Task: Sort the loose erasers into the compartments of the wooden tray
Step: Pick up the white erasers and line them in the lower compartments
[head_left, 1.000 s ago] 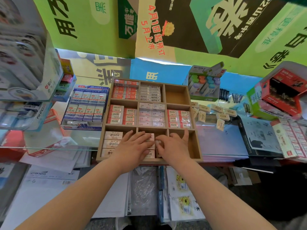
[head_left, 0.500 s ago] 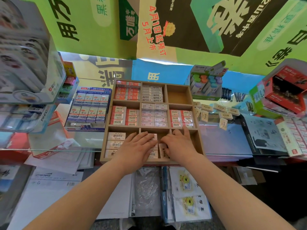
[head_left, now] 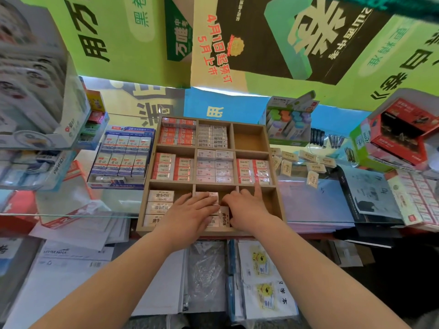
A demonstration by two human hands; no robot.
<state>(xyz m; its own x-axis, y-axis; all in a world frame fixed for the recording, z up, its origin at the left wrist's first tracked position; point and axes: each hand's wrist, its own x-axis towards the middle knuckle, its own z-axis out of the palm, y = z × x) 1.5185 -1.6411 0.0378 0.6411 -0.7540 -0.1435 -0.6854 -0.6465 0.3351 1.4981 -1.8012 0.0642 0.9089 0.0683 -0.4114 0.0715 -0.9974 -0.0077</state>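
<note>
The left hand [head_left: 190, 214] lies flat, fingers straight, on erasers [head_left: 224, 216] in the near middle compartment of the tray [head_left: 273, 200]. The right hand [head_left: 247, 207] touches them too, but I cannot tell if it grips.

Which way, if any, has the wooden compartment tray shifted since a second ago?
No. The wooden compartment tray sits just as close to the blue-and-white eraser box on its left.
</note>
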